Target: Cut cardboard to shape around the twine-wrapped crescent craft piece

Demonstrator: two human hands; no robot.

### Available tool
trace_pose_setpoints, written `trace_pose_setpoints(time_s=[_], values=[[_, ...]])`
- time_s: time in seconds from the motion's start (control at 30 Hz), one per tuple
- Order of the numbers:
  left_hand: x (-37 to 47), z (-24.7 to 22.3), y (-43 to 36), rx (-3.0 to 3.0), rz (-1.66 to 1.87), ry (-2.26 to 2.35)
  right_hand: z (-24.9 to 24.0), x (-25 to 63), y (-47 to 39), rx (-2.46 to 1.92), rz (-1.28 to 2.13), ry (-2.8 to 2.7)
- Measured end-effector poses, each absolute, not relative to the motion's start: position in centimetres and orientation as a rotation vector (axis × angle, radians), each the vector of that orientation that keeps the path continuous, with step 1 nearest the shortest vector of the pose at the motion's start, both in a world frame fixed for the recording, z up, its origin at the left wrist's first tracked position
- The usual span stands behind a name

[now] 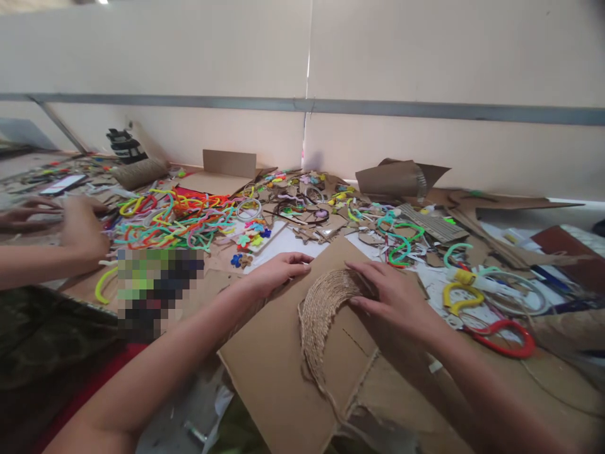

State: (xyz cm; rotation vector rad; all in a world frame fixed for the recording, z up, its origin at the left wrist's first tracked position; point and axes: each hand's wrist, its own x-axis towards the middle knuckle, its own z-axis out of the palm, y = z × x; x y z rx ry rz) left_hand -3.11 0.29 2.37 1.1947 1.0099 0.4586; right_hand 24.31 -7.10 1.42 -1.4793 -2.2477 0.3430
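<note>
A tilted cardboard sheet [271,353] lies in front of me, partly beyond the table's near edge. Rows of jute twine [317,321] curve across it in a crescent, and a loose strand trails off its lower end. My left hand [283,272] grips the sheet's upper left edge, fingers closed against it. At the upper right end of the crescent, my right hand [390,290] has its fingers above and thumb below the twine, closed around that end. A short dark line is marked on the cardboard beside the crescent.
Colourful pipe cleaners [179,217] and cardboard scraps crowd the table. Red-handled scissors [513,340] and a clear ring of tape [520,293] lie at right. A twine roll [140,172] and a phone [63,184] are at back left, near another person's hands [78,221].
</note>
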Motion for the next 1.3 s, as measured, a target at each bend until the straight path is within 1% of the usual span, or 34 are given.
trace_pose_setpoints(time_s=[0.33, 0.53, 0.77, 0.9, 1.03, 1.1, 1.23, 1.3], values=[[-2.1, 2.3, 0.7, 1.151, 0.542, 0.857, 1.8, 23.2, -5.4, -1.466, 0.242, -2.218], [-2.5, 2.2, 0.8, 1.1, 0.528, 0.801, 2.5, 22.6, -4.7, -1.435, 0.272, -2.238], [-2.6, 2.3, 0.7, 1.112, 0.538, 0.837, 2.2, 22.7, -4.4, -1.433, 0.341, -2.196], [-2.7, 3.3, 0.4, 1.101, 0.535, 0.858, 2.9, 24.2, -4.2, -1.48, 0.361, -2.055], [-3.2, 5.0, 0.7, 1.295, 0.546, 0.913, 4.2, 26.3, -3.9, -1.516, 0.321, -1.884], [-3.5, 5.7, 1.1, 1.369, 0.562, 0.932, 4.8, 27.1, -3.9, -1.528, 0.4, -1.813], [-3.5, 6.1, 1.6, 1.413, 0.568, 0.911, 5.3, 27.2, -3.8, -1.559, 0.716, -1.701], [-3.3, 6.3, 1.7, 1.424, 0.57, 0.912, 5.5, 26.8, -3.8, -1.586, 0.746, -1.706]])
